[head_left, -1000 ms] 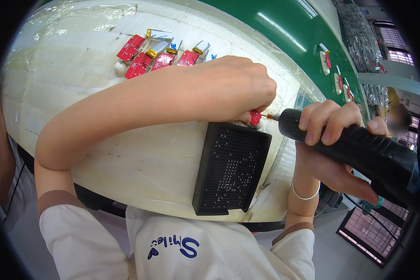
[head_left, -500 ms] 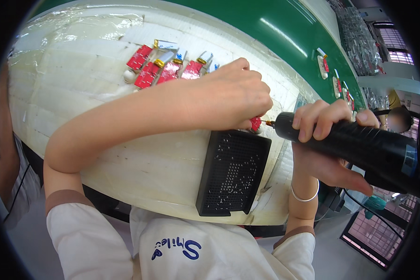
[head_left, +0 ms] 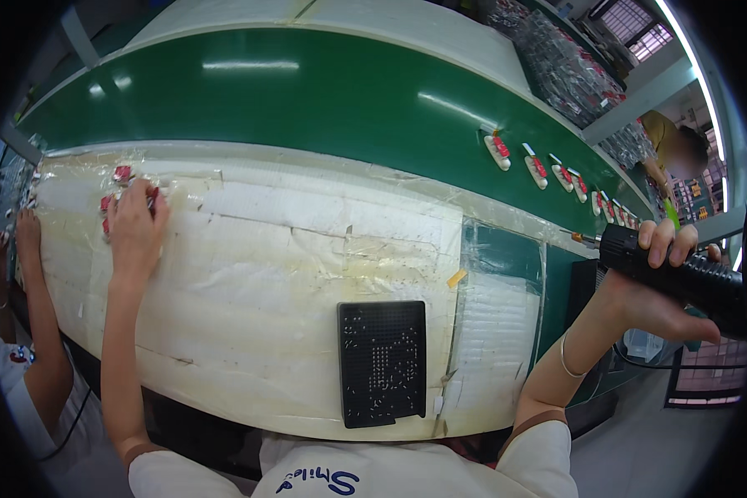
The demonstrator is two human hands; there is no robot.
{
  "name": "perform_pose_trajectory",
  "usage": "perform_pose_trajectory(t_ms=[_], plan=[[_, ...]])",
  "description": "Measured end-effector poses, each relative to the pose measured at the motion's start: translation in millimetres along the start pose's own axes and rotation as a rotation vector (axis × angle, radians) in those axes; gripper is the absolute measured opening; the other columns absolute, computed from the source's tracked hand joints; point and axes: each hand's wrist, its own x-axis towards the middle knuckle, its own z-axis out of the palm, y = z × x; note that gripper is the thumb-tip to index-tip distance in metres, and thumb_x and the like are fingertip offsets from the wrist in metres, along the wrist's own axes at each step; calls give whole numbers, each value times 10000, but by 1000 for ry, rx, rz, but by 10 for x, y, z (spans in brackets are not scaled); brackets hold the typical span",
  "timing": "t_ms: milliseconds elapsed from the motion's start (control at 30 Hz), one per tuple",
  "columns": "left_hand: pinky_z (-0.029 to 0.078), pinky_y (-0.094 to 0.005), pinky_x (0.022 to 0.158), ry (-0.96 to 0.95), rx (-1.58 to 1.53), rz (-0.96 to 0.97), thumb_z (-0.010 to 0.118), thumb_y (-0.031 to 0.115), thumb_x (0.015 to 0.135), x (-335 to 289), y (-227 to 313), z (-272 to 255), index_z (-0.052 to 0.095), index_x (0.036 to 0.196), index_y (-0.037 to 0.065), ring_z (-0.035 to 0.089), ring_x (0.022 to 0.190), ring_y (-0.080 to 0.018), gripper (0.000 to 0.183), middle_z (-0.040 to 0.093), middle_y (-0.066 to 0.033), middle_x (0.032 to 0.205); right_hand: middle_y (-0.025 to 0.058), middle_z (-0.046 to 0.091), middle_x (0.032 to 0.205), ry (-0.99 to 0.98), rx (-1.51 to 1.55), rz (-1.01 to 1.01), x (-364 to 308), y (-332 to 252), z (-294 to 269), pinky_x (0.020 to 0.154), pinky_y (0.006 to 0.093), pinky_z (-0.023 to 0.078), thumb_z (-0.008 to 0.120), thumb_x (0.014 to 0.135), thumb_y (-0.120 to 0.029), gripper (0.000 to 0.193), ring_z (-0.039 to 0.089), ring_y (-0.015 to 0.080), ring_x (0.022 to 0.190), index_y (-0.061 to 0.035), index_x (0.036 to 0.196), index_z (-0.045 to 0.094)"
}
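Note:
At the far left of the bench, my left hand reaches into a small cluster of red parts. Its fingers are bent around a red part, mostly covered by the hand. Another red part lies just beyond the fingertips, and a third red part is beside the hand. Over on the right, my right hand is wrapped around a black electric screwdriver. The screwdriver is raised, its bit pointing left and touching nothing.
A black tray of small screws stands near the front edge. Several red-and-white assemblies line the green bench strip. Plastic-covered white sheeting spreads before me. A co-worker's arm is at left; another person is at far right.
My left hand has left the screwdriver's tip and stretched to the red parts at far left. My right hand still holds the screwdriver, now away from any part. The view has shifted.

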Motion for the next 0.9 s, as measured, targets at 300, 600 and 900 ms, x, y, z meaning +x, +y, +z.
perform_pose_trajectory(t_ms=[300,600,900], plan=[[305,-444,993,36,-70,442,633,197,797,829,1582,-37,474,1177,55,435,1157,-293,436,465,-140,1239,51,430,710,199,-27,-259,256,-340,-357,574,310,354,349,632,-873,850,410,158,569,-118,990,503],[235,-495,1055,-108,-212,1128,676,227,745,1473,4136,786,554,1137,163,358,1254,-234,416,428,-50,1302,56,468,676,303,14,-307,349,-395,-502,494,308,355,287,706,-835,789,444,160,512,-151,1045,484],[90,-542,1086,-442,-137,1462,668,498,710,1378,5106,593,641,1023,155,354,1270,-215,465,539,-54,1178,56,468,667,318,185,-277,390,-241,-585,497,320,388,300,757,-786,728,465,167,513,-141,1041,478]])
